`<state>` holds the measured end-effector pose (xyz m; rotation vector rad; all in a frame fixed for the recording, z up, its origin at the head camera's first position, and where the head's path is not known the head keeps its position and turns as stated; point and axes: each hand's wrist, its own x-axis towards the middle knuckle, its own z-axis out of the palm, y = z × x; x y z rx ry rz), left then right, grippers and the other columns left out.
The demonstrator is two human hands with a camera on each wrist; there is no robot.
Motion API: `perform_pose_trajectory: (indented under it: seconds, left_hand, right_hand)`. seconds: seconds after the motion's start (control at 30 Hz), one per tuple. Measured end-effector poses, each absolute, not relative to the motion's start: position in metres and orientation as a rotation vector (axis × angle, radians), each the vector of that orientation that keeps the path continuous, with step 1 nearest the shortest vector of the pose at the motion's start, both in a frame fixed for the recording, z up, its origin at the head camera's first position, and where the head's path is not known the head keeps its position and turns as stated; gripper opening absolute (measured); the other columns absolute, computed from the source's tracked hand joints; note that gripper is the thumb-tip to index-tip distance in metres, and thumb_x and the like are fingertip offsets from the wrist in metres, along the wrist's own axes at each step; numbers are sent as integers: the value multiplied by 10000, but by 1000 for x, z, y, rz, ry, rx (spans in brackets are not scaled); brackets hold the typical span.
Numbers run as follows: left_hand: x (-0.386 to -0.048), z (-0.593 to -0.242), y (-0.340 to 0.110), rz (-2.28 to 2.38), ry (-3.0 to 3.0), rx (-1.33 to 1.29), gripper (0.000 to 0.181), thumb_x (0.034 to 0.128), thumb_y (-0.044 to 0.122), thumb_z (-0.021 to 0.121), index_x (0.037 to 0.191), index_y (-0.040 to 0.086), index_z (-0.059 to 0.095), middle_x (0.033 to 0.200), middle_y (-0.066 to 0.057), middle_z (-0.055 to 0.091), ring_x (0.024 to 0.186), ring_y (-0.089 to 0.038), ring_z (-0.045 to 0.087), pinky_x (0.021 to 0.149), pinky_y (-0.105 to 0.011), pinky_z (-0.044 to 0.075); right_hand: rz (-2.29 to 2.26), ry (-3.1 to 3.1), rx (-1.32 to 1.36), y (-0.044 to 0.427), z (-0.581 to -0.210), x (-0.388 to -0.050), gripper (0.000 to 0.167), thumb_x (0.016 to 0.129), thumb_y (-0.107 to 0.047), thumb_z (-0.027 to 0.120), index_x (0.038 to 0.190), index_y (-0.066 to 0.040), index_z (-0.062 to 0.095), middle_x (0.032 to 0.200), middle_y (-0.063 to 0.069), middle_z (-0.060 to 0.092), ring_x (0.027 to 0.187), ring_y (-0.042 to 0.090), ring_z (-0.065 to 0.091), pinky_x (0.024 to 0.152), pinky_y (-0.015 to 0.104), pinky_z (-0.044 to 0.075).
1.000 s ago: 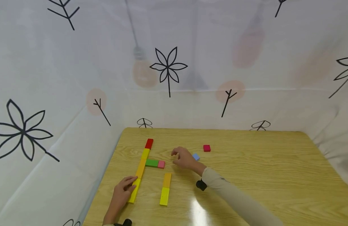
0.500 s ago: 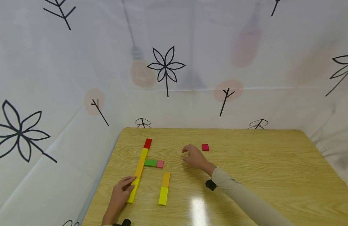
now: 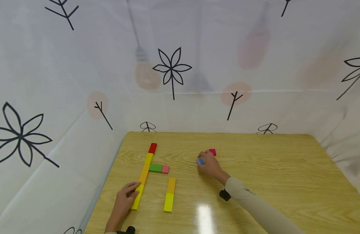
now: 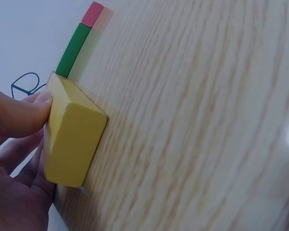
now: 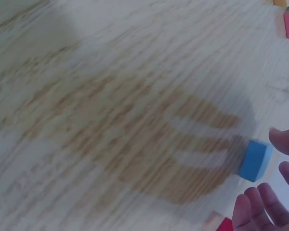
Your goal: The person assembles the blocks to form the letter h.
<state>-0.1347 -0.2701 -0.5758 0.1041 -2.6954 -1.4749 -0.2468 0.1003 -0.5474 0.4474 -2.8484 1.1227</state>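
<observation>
In the head view a row of blocks runs up the table's left side, with a yellow block [image 3: 137,197] at its near end. My left hand [image 3: 125,199] holds this block at its side; the left wrist view shows the thumb [image 4: 24,115] against the yellow block [image 4: 77,139]. A blue block [image 3: 200,161] lies between the thumb and fingers of my right hand [image 3: 211,165]. In the right wrist view the fingers [image 5: 260,207] are spread around the blue block [image 5: 255,160], with a gap between them and it.
A crimson block [image 3: 212,151] lies just behind the right hand. From the row's side a green block [image 3: 155,168] and a pink block [image 3: 165,169] extend rightward. Orange [image 3: 172,185] and yellow [image 3: 169,202] blocks form a short separate strip. A patterned cloth [image 3: 197,113] hangs behind the table.
My right hand has moved rightward, away from the pink block, to the blue block, which its thumb and fingers now surround. The left hand stays on the yellow block.
</observation>
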Motion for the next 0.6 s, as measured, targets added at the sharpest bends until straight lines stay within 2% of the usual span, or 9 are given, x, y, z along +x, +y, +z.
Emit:
perform_pose_trajectory:
  seconds: [0.27, 0.6]
  left_hand:
    - [-135, -577, -271, -1460, -2706, 111, 351, 871, -1, 651, 1199, 122, 678, 1216, -63, 596, 1123, -256, 563, 875, -337, 502]
    - [-134, -575, -271, -1444, -2699, 99, 353, 864, -17, 653, 1189, 116, 684, 1201, -54, 607, 1119, -250, 568, 869, -328, 505]
  right_hand:
    - [1171, -2816, 449, 104, -560, -247, 196, 792, -21, 731, 953, -26, 619, 926, 105, 534, 788, 212, 559, 709, 396, 519]
    - [1242, -2758, 540, 99, -560, -248, 155, 781, 69, 690, 897, -19, 636, 921, 111, 555, 789, 199, 523, 697, 347, 488]
